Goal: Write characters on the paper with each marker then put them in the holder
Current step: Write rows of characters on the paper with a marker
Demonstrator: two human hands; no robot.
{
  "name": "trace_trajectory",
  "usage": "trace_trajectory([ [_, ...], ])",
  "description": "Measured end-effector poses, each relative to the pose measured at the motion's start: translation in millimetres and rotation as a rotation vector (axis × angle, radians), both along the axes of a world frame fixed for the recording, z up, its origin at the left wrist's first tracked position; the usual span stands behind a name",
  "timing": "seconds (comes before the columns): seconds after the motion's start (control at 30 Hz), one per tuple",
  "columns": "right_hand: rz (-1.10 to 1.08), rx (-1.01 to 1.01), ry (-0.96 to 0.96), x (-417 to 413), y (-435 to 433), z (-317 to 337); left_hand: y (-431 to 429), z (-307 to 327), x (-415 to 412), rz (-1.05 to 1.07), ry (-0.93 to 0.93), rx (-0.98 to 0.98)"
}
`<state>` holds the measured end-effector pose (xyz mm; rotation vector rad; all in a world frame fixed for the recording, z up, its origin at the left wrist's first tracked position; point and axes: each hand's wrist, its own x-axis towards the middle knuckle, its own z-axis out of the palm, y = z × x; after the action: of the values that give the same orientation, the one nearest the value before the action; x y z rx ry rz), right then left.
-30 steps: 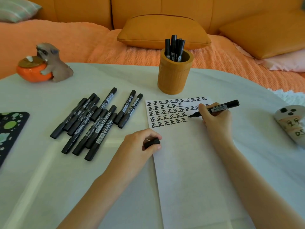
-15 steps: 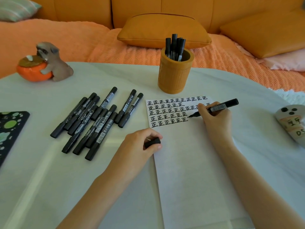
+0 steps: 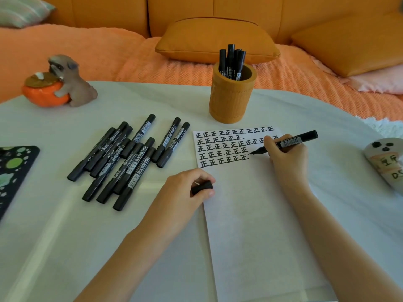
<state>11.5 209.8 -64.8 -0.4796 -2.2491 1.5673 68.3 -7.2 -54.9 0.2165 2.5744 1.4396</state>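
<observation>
A white sheet of paper (image 3: 257, 225) lies on the table, with several rows of black characters (image 3: 224, 147) along its top. My right hand (image 3: 287, 155) grips an uncapped black marker (image 3: 290, 141), its tip touching the paper just right of the fourth row. My left hand (image 3: 185, 192) rests on the paper's left edge and pinches the marker's black cap (image 3: 201, 187). Several capped black markers (image 3: 126, 158) lie in a loose pile left of the paper. An orange cylindrical holder (image 3: 231, 101) stands behind the paper with several markers (image 3: 232, 62) upright in it.
A pug figurine hugging an orange pot (image 3: 56, 83) sits at the far left. A dark tablet-like object with green spots (image 3: 11, 171) lies at the left edge. A pale ghost-shaped object (image 3: 386, 162) rests at the right. An orange sofa with cushions (image 3: 216, 38) runs behind the table.
The marker tip has shifted slightly left and down onto the end of the fourth row. My left hand has stayed in place with the cap.
</observation>
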Motion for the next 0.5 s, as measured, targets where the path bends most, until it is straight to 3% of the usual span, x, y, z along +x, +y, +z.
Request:
trace_trajectory([
  [0.5, -0.004, 0.067, 0.004, -0.7, -0.3, 0.6, -0.4, -0.6, -0.6, -0.006, 0.003, -0.014],
])
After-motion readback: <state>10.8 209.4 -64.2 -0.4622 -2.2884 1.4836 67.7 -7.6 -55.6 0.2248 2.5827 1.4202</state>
